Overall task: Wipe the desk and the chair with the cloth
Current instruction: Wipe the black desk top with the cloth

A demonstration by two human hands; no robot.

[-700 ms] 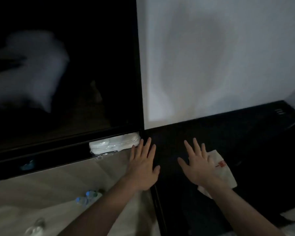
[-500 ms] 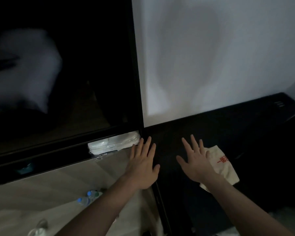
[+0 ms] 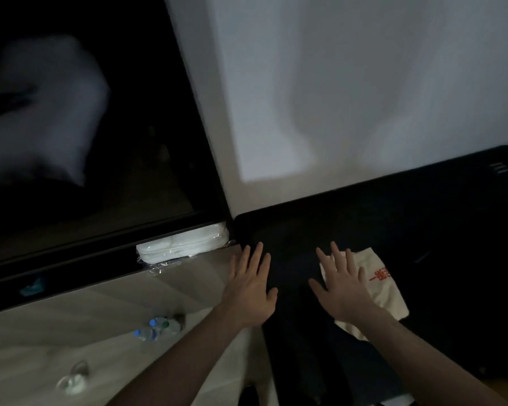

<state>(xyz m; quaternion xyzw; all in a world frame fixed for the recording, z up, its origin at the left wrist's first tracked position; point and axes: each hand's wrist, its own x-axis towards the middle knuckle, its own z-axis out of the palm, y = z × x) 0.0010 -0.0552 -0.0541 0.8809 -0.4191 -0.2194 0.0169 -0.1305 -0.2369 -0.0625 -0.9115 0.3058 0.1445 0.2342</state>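
Rightward across the desk (image 3: 423, 218) the cloth (image 3: 384, 291) has slid under the flat right hand (image 3: 345, 291); left hand (image 3: 251, 288) flat, empty.

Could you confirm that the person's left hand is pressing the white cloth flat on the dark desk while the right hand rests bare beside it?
Not quite: the hands are swapped. In the head view, the right hand presses the cloth flat on the dark desk, while the left hand rests bare beside it.
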